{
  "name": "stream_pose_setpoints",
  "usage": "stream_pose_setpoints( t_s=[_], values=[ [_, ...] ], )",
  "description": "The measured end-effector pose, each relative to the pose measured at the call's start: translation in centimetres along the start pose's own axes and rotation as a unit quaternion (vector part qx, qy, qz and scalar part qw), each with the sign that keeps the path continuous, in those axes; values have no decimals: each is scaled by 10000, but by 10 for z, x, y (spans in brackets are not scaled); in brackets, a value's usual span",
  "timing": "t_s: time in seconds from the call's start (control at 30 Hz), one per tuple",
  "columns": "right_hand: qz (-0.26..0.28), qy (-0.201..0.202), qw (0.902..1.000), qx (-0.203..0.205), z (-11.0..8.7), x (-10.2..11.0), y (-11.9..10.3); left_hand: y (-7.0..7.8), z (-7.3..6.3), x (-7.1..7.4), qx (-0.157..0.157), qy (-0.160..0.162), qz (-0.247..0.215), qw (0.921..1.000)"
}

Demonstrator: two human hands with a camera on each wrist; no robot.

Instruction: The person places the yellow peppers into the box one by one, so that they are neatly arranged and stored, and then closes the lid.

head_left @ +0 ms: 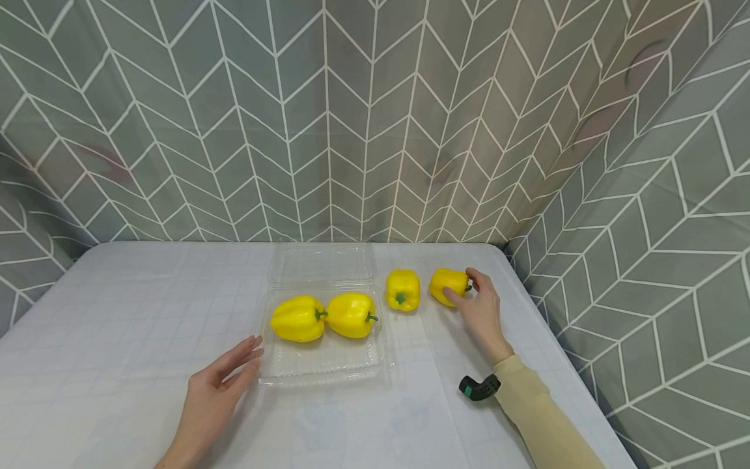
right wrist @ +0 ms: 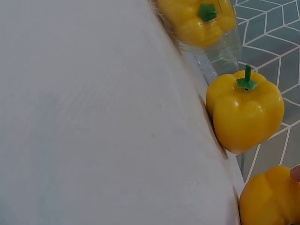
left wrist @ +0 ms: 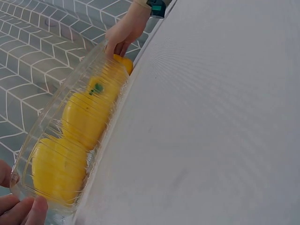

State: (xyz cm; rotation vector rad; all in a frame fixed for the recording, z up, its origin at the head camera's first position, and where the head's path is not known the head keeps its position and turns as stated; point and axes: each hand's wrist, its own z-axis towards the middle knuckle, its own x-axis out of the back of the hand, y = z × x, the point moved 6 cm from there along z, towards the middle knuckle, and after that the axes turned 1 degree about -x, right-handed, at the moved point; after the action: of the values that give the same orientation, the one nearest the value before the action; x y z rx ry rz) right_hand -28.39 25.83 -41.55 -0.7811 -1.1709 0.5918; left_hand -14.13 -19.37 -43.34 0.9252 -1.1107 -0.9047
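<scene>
A clear plastic clamshell container (head_left: pixel 328 365) lies with its lid (head_left: pixel 322 264) folded back on the table. Inside, two yellow bell peppers (head_left: pixel 297 318) (head_left: pixel 352 315) lie side by side, green stems pointing right. At the container's left edge rests my left hand (head_left: pixel 219 381), its fingers fairly straight and touching the side. To the right of the container stands a third yellow bell pepper (head_left: pixel 402 289), also in the right wrist view (right wrist: pixel 246 112). Farther right, my right hand (head_left: pixel 480 312) grips a fourth yellow bell pepper (head_left: pixel 448 285) between thumb and fingers.
A white cloth covers the table (head_left: pixel 140 312). Grey patterned curtains (head_left: pixel 351 130) hang behind the table and along its right side. A black wrist strap (head_left: pixel 479 388) with a green patch sits by the right sleeve (head_left: pixel 539 410).
</scene>
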Motion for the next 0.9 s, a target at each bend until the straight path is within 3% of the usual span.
stream_pose_setpoints(
  t_s=[0.6, 0.9],
  values=[
    [9, 83, 9999, -89, 0, -3, 4, 1, 2, 1, -94, -21, 19, 10000],
    [162, 96, 9997, -142, 0, -4, 5, 3, 1, 2, -196, 29, -185, 9996]
  ],
)
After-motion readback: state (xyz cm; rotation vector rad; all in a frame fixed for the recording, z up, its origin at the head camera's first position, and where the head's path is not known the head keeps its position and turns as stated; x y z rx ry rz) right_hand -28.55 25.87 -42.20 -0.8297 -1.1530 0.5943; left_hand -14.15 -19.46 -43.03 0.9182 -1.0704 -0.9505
